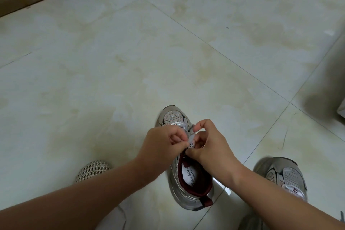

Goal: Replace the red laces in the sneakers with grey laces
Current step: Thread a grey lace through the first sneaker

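1. Sneaker (188,179) stands on the tiled floor (112,61), toe away from the person; a second sneaker (285,177) sits to its right.
2. Left hand (162,145) and right hand (207,144) meet over the eyelets, each pinched shut on a pale grey lace (191,141).
3. Judged step: threading the grey lace; no red lace visible.
4. Next: feed the tip through the following eyelet, pull even.

Both arms are bare from the lower frame edge up to the hands, with no sleeves, watch, bracelet or rings showing. The left hand (164,141) and right hand (209,144) have short, unpainted nails. One foot wears a woven, open-mesh beige slipper (93,171) with a rounded toe.
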`<state>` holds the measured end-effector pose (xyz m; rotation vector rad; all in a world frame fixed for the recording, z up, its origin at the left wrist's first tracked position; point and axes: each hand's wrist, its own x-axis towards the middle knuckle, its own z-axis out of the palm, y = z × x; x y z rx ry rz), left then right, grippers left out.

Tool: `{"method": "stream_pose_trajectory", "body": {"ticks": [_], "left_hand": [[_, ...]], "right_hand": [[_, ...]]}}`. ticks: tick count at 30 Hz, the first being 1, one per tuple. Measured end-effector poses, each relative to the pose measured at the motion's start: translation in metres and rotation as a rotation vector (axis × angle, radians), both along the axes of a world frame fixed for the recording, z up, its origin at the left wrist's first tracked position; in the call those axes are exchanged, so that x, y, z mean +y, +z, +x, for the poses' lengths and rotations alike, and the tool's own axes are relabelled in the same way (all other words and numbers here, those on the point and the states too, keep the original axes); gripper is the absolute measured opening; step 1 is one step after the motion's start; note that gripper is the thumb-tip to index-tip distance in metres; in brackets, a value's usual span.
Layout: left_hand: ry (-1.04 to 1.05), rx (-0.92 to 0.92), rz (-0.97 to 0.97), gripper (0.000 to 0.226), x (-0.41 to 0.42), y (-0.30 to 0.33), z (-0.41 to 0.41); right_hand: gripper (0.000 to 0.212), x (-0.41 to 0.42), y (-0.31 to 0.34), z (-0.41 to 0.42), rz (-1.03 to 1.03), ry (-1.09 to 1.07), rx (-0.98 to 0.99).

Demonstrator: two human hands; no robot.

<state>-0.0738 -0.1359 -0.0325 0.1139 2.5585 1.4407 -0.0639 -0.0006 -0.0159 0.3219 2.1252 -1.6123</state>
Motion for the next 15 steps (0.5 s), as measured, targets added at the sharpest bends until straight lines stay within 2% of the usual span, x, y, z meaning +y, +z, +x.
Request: {"method": "stream_pose_trajectory", "body": {"ticks": [2,5,8,11,15], "left_hand": [[-0.074,0.204,-0.092,0.002,-0.001,-0.001,0.001],[-0.262,0.49,-0.265,0.017,-0.006,-0.007,-0.001],[-0.399,0.658,-0.363,0.022,-0.01,-0.01,-0.004],[-0.473,0.688,-0.383,0.024,-0.012,-0.009,-0.005],[-0.449,0.593,-0.349,0.023,-0.013,-0.012,-0.004]], "right_hand": [[0.041,-0.002,-0.001,0.002,0.054,-0.016,0.031],[0.043,-0.001,-0.002,0.002,0.021,-0.054,0.017],[0.042,0.001,-0.003,0.002,-0.005,-0.063,-0.004],[0.041,0.002,-0.003,0.001,-0.008,-0.05,-0.006],[0.043,0.001,-0.003,0.001,0.02,-0.04,0.009]]}}
